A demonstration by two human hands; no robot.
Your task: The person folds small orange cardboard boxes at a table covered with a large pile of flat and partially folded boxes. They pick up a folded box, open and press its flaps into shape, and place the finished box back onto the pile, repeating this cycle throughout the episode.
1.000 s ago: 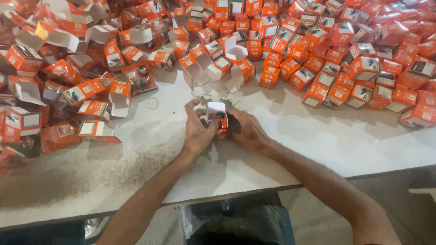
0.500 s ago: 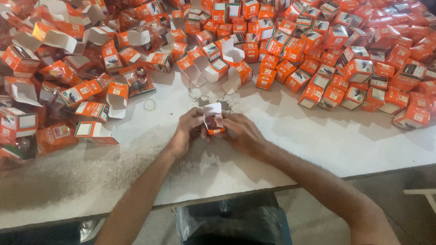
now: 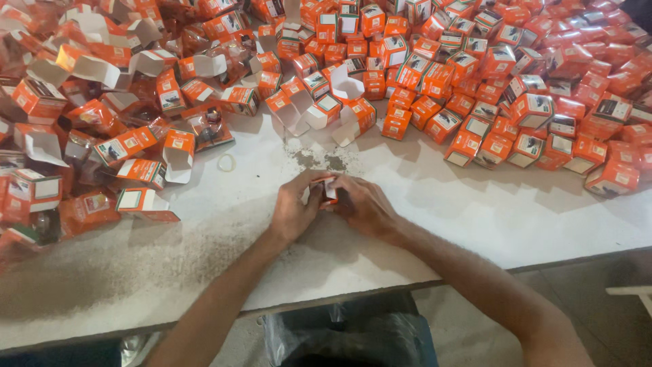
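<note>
My left hand [image 3: 293, 212] and right hand [image 3: 365, 206] meet over the table [image 3: 475, 217], fingers closed on a small orange box [image 3: 330, 191] held squarely between them.

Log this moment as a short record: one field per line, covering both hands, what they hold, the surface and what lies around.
left hand: wrapped around the near side of a small orange and white box, fingers curled on it
right hand: closed on the same box from the other side
surface: white table, dusty and speckled near the hands
far side: heap of closed orange boxes
left side: open, unfolded boxes, some flaps up
loose item: small pale ring lying on the table
below the edge: dark bin
</note>
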